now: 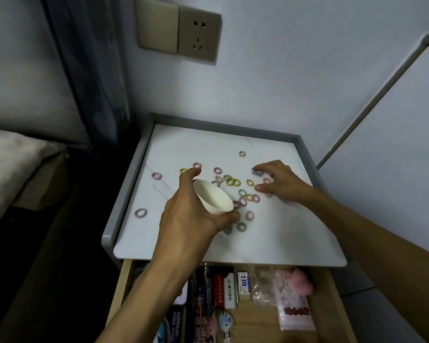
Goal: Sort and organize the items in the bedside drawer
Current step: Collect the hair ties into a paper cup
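Several small coloured hair rings (233,181) lie scattered on the white top of the bedside table (278,238). My left hand (186,214) grips a white paper cup (212,198) tilted on its side, mouth toward the rings. My right hand (280,183) rests over the rings at the right, its fingertips pinching a small grey ring (256,173). Single rings lie apart at the left (141,213) and at the back (242,153). Below the top, the open wooden drawer (124,280) holds packets, boxes and keychains.
A raised grey rim (131,169) borders the table top at the left and back. In the drawer lie a white eraser box (243,284), a clear bag with pink print (292,300) and cartoon keychains (224,323). A bed (13,164) stands left; a wall socket (198,37) is above.
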Demonstrator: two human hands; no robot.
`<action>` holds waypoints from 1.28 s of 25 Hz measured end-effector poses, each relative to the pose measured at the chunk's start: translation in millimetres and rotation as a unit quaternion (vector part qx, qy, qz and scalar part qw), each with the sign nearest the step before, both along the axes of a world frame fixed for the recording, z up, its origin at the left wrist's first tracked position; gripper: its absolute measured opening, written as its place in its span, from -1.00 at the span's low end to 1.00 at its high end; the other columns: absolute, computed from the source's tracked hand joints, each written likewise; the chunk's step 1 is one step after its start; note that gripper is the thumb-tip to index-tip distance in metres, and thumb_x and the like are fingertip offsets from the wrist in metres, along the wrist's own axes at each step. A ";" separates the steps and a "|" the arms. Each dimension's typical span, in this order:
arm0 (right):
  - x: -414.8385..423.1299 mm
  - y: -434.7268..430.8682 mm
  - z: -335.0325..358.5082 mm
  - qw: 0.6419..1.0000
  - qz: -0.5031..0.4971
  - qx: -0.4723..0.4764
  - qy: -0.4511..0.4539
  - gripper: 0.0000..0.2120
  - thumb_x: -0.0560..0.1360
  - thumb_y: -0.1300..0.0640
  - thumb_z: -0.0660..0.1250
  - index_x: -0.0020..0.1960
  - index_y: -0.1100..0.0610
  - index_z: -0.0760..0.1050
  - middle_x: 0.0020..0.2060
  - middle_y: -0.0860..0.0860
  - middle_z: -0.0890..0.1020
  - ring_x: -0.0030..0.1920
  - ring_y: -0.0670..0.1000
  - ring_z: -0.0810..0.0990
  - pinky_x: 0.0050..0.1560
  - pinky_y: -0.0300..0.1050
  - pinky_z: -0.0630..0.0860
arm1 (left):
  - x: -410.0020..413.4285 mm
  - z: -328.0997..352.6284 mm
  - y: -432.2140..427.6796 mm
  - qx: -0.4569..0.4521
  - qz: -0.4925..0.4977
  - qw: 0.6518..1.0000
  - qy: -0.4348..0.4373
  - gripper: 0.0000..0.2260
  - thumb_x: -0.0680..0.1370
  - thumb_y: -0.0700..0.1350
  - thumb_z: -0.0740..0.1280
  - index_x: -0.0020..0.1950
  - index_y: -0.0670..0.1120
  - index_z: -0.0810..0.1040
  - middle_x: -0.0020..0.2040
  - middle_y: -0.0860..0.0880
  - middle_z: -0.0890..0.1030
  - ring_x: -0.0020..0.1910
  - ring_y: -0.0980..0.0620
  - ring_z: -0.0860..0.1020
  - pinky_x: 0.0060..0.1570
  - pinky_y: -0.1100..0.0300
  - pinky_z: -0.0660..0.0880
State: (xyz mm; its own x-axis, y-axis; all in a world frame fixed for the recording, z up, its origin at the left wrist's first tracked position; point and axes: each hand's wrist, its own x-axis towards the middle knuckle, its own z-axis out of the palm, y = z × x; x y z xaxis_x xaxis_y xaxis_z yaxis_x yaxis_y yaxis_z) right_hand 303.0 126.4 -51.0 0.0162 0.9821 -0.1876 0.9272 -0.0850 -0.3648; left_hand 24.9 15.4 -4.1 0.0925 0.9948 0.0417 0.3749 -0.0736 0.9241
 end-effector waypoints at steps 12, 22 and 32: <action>-35.5 -34.3 7.6 0.971 -0.119 0.167 0.120 -0.97 0.48 0.24 0.45 -0.09 0.15 0.64 -0.17 0.06 0.69 -0.28 -0.13 0.59 -0.26 -0.43 0.44 | 1.1 0.2 -0.5 -0.006 -0.005 1.000 -0.002 -0.15 0.30 0.01 0.60 0.47 0.13 0.20 0.24 0.12 0.46 0.18 0.03 0.48 0.01 0.22 0.43; -135.8 -76.8 95.8 0.954 0.177 0.035 0.238 -0.81 0.44 0.31 0.45 0.03 0.14 0.68 -0.11 -0.05 0.72 -0.08 -0.16 0.67 0.01 -0.27 0.56 | 4.3 0.2 2.4 -0.001 -0.008 1.000 -0.019 -0.19 0.31 -0.07 0.58 0.45 0.10 0.24 0.14 0.16 0.59 0.02 0.18 0.58 -0.11 0.37 0.46; -81.6 11.5 74.2 0.955 -0.008 0.092 0.282 -0.89 0.51 0.22 0.41 0.03 0.13 0.64 -0.10 0.01 0.71 -0.06 0.02 0.66 -0.12 -0.23 0.57 | -11.4 7.2 8.9 -0.004 0.024 1.000 -0.017 -0.19 0.28 0.05 0.60 0.41 0.14 0.24 0.08 0.18 0.41 0.03 0.13 0.41 -0.28 0.51 0.35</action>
State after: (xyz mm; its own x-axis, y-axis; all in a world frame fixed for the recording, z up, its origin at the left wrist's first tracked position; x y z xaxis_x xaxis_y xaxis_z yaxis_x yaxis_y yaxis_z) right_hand 221.4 137.9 23.2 -0.0216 0.9998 0.0044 0.5780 0.0161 -0.8159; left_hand 13.5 24.2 3.1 0.0432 0.9984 0.0352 0.3463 -0.0481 0.9369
